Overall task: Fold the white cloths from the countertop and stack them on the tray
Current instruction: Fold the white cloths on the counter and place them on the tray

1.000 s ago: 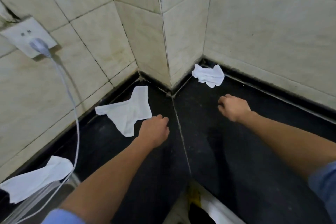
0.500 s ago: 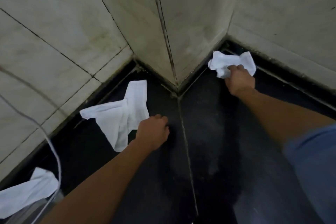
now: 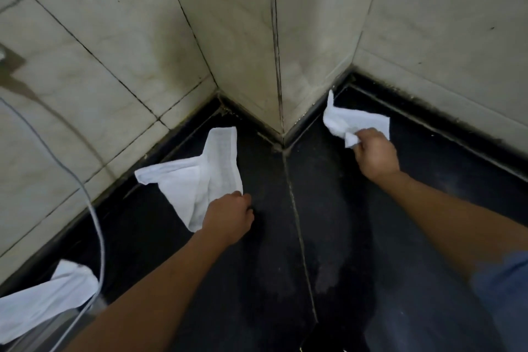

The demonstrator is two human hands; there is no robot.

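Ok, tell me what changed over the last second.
The right-hand grip reached forward to the wall corner and took hold of the crumpled cloth. The left-hand grip moved onto the near corner of the spread cloth; whether it holds it is unclear. The third cloth at lower left and the cable stayed put.

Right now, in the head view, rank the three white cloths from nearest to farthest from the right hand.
1. Crumpled cloth, gripped by the right hand, back right.
2. Middle cloth, centre-left, at the left hand.
3. Edge cloth, bottom left, beside the cable.
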